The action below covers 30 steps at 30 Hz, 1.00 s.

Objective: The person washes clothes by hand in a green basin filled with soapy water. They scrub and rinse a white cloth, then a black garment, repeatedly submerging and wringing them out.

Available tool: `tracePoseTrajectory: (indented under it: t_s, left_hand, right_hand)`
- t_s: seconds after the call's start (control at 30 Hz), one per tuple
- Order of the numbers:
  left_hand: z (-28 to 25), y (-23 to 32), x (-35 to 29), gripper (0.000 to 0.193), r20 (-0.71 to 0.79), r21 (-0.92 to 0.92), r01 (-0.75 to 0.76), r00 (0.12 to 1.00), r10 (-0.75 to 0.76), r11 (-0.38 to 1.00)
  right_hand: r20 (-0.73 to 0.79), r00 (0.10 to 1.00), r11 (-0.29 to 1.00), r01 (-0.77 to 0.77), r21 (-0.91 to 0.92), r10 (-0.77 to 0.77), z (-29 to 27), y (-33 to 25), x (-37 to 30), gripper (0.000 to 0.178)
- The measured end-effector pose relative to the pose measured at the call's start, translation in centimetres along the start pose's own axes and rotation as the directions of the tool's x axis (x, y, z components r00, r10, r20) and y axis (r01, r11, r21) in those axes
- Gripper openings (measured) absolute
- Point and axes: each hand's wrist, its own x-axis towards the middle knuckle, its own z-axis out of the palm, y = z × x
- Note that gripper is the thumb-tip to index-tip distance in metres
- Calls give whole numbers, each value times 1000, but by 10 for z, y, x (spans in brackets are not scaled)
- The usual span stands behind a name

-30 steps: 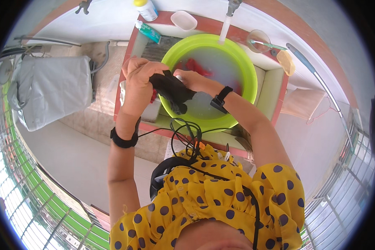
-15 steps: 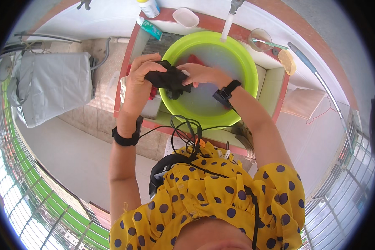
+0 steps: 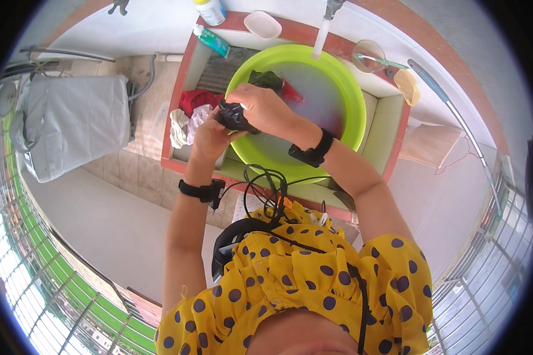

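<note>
Over the left rim of a lime-green basin [image 3: 361, 112] filled with cloudy water, both hands hold a wet black cloth [image 3: 233, 117]. My left hand [image 3: 212, 141] grips it from below, fingers curled around its left side. My right hand [image 3: 267, 109] is closed on its upper side, knuckles up; a small white bit shows by its fingertips, too small to name. Part of a dark cloth [image 3: 265, 80] lies in the water beyond my right hand, and I cannot tell whether it joins the held one. Beside it a red cloth [image 3: 291, 92] pokes out of the water.
The basin stands in a tiled sink with a red rim [image 3: 391, 148], below a tap [image 3: 322, 38]. Red cloth [image 3: 196, 100] and pale cloths [image 3: 186, 125] lie on the left edge. A green tube [image 3: 212, 40], a soap dish [image 3: 263, 25] and a brush [image 3: 376, 60] sit around the rim.
The black cloth has come down lower, with both hands closer together on it. My right hand has turned over and moved left; my left hand has dropped, uncovering the cloths on the edge.
</note>
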Motion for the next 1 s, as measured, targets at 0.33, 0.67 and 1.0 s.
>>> tracePoseTrajectory:
  t_s: [0.33, 0.67, 1.0]
  left_hand:
    - [-12, -18, 15, 33, -272, 63, 152, 953, -130, 986]
    - [-16, -4, 19, 44, 78, -7, 217, 973, -216, 976]
    - [65, 16, 4, 63, 123, 165, 145, 978, -167, 976]
  right_hand:
    - [415, 907, 990, 113, -86, -67, 23, -21, -26, 16]
    - [12, 948, 885, -301, 357, 317, 32, 49, 1, 16]
    - [463, 606, -79, -551, 831, 647, 25, 100, -36, 22]
